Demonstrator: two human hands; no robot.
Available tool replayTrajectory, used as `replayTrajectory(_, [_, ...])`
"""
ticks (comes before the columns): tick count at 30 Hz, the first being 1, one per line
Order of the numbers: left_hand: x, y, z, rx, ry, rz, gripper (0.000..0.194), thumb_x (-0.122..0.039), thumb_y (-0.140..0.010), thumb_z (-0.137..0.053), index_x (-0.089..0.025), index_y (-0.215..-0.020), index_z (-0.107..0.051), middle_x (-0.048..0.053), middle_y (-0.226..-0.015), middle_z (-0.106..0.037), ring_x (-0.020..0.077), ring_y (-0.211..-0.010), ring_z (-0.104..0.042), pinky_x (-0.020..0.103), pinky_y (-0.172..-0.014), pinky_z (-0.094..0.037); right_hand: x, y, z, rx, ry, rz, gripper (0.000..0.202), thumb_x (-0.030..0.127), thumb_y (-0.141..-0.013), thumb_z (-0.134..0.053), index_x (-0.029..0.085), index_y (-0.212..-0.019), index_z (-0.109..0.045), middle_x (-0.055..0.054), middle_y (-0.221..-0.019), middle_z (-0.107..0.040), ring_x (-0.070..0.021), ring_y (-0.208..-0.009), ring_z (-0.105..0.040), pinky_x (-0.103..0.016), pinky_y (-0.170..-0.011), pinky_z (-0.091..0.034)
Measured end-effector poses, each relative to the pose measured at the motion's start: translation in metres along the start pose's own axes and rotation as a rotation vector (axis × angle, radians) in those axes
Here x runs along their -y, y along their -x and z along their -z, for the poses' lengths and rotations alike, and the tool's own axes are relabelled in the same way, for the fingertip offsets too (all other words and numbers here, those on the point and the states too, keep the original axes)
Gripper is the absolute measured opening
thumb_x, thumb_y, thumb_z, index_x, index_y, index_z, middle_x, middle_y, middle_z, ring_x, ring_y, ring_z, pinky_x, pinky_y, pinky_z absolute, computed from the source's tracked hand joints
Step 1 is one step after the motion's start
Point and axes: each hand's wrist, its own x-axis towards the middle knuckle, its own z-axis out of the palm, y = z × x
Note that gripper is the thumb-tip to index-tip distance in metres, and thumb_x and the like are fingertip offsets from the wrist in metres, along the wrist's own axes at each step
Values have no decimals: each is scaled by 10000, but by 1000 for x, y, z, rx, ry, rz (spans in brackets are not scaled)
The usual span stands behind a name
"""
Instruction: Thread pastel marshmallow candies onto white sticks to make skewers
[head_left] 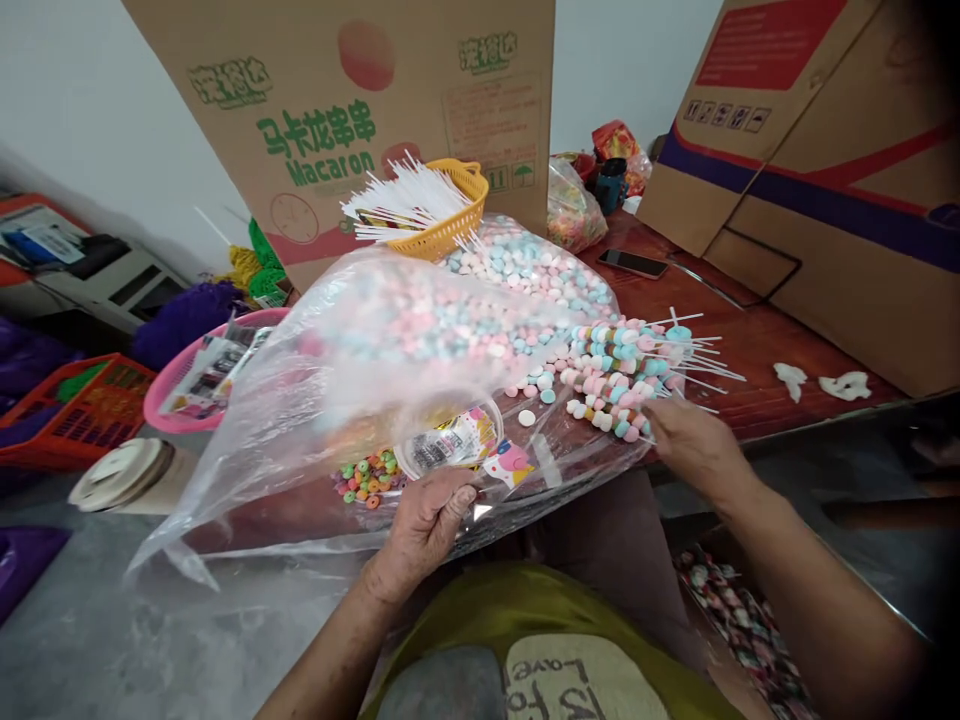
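My left hand (431, 525) is closed in a pinch on a small printed plastic bag (510, 463) with pink and yellow artwork, near the table's front edge. Just beyond it sits a clear round tub (491, 405) with more printed bags in it. Multicoloured ring candies (373, 475) lie left of the tub. On the right, my right hand (694, 450) has its fingers closed at the stick end of a candy skewer (624, 425), the nearest in a stack. The skewers carry pink, white, blue and brown pieces; their white sticks point right.
Behind lies a large clear sack of pastel candies (540, 265), with a yellow basket of white sticks (450, 230) on it. Cardboard boxes (322, 60) stand at the back and right. A phone (632, 263) and crumpled tissues (844, 385) lie on the red table (750, 400).
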Motion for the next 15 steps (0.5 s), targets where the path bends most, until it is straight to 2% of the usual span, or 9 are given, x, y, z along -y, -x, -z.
replayTrajectory(3, [5, -2, 7, -1, -38, -46, 246, -253, -904, -393, -205, -942, -632, 41, -843, -700, 145, -775, -644, 261, -707, -502, 8, 12, 29, -171, -113, 175, 211, 208, -907, -404, 164, -994, -591, -102, -913, -648, -171, -859, -594, -261, -774, -450])
replayTrajectory(6, [8, -6, 8, -13, -57, -116, 222, -234, -895, -411, -204, -964, -621, 42, -845, -699, 146, -786, -643, 263, -706, -502, 20, 22, 53, -295, -161, 394, 230, 141, -864, -453, 192, -1055, -569, -91, -892, -649, -182, -838, -588, -290, -771, -465])
replayTrajectory(11, [7, -11, 9, -32, -115, -141, 195, -194, -893, -418, -177, -903, -612, 29, -764, -674, 126, -715, -623, 238, -672, -492, 28, 29, 71, -235, -123, 496, 302, 68, -827, -413, 198, -1053, -566, -83, -823, -649, -177, -718, -557, -312, -643, -458])
replayTrajectory(15, [2, -15, 16, 80, -229, -129, 210, -191, -889, -432, -171, -801, -621, 23, -699, -652, 130, -675, -605, 233, -634, -474, 29, 26, 73, -203, -137, 582, 295, 48, -823, -420, 186, -1050, -548, -64, -748, -641, -161, -634, -513, -303, -577, -427])
